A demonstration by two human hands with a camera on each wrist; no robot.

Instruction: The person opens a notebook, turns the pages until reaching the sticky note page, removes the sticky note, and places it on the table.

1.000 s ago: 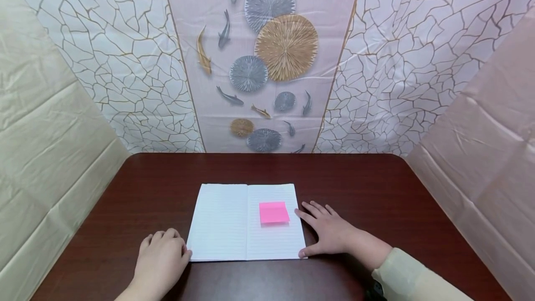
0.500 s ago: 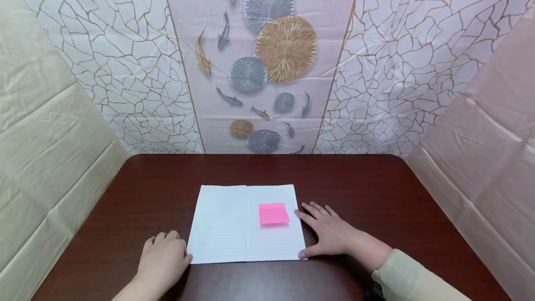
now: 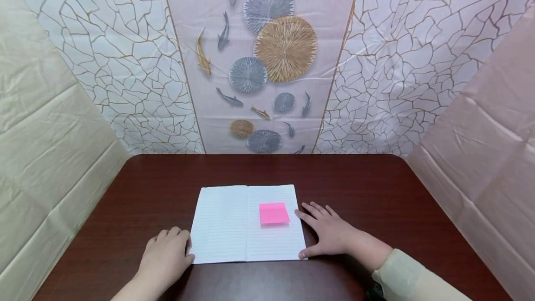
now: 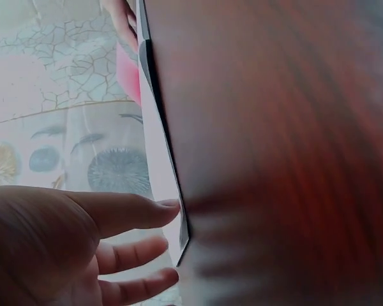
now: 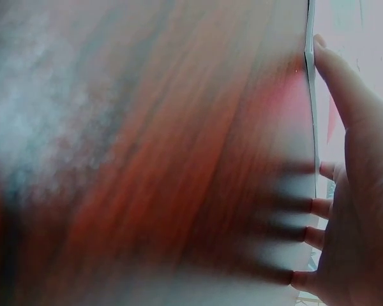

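An open lined notebook [image 3: 219,226] lies on the dark table, with a pink sticky note [image 3: 273,213] on its right page. At the notebook's near left corner my left hand [image 3: 165,257] pinches the edge, thumb on the page and fingers curled along the side. In the left wrist view the thumb [image 4: 150,211] overlaps the white page edge [image 4: 163,166], which bends slightly there. My right hand [image 3: 330,232] rests spread out at the right edge, its thumb on the near right corner and its index fingertip at the page's side.
The brown table [image 3: 355,175] reaches back to a patterned cloth backdrop [image 3: 267,59]. Pale cloth walls [image 3: 54,175] slope along both sides. Under the right sleeve [image 3: 411,275] sits a small black object [image 3: 375,290].
My left hand has shifted slightly right and closed in on the notebook's left edge. The left page's outer edge has drawn inward a little. My right hand stays put.
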